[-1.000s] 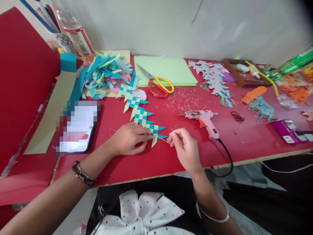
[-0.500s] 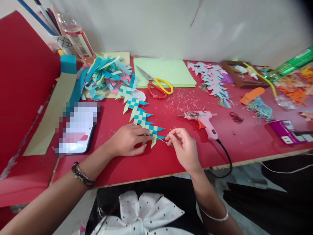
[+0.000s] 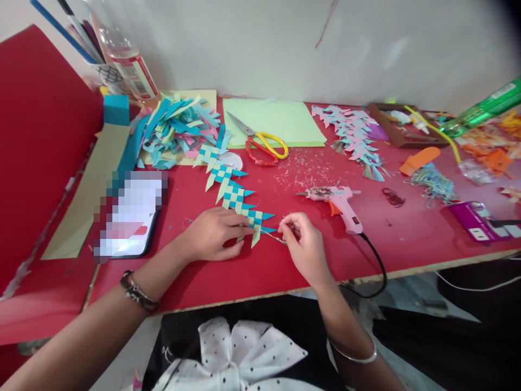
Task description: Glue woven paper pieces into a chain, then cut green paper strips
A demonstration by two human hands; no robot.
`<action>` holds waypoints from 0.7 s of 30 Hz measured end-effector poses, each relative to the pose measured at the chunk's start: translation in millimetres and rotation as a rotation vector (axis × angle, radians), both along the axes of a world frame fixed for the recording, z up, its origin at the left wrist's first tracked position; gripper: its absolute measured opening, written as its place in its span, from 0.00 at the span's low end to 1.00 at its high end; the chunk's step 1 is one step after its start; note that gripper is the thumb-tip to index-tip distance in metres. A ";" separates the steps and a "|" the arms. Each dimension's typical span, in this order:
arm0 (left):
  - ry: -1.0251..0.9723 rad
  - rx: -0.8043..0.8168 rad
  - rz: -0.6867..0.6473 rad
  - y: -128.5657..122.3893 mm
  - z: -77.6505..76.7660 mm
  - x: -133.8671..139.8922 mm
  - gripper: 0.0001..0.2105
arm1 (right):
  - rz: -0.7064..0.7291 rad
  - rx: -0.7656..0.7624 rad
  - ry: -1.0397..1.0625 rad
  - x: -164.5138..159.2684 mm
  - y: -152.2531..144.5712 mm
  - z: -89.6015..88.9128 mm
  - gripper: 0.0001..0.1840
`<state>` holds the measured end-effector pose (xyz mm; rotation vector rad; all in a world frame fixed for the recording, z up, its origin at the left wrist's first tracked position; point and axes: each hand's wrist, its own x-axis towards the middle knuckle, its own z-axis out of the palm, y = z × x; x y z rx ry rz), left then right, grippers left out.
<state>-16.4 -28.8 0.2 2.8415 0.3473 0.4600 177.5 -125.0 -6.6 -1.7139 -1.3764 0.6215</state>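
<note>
Resting palm-down with the left hand point(image 3: 214, 233) at the centre of the frame, thumb apart from the fingers, and touching the lower end of a blue-and-green woven paper strip point(image 3: 235, 198) with the fingertips. Pinching narrowly with the right hand point(image 3: 305, 244) just to the right, thumb against forefinger, beside a thin pale cord point(image 3: 268, 234). Cannot tell about a hold on the cord, partly hidden at that hand.

Slanting from the upper middle of the frame down to the left hand: the woven strip, flat on the red bench point(image 3: 244, 285), with blue points along the right side and pale green ones along the left.

Right of the right hand, a pink hot glue gun point(image 3: 345, 205) on its side, nozzle to the left, with a black cable point(image 3: 381, 256) over the front edge. At the upper middle, red-and-yellow-handled scissors point(image 3: 251, 132) partly across pale green paper sheets point(image 3: 288, 122). At the upper left, a heap of cut paper strips point(image 3: 179, 127) near a clear bottle point(image 3: 132, 70). At the left, a phone point(image 3: 136, 217) with a pixelated screen. At the upper right, pink-and-blue woven pieces point(image 3: 354, 130), a brown tray point(image 3: 411, 144) and a green bottle point(image 3: 482, 114).
</note>
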 end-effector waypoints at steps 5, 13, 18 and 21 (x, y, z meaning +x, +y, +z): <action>0.003 -0.008 0.006 -0.5 -0.3 -0.3 0.14 | 0.029 0.031 0.028 -1.0 -0.2 1.8 0.07; 0.002 -0.032 0.006 0.8 -2.2 -0.1 0.14 | 0.015 0.050 0.029 -1.1 -0.7 0.6 0.13; 0.000 -0.021 0.008 0.5 -2.7 -0.3 0.14 | 0.097 0.067 -0.103 -7.4 -1.2 5.0 0.09; 0.002 -0.015 0.011 0.4 -2.4 -0.3 0.14 | 0.166 0.044 -0.188 -11.5 0.0 6.3 0.09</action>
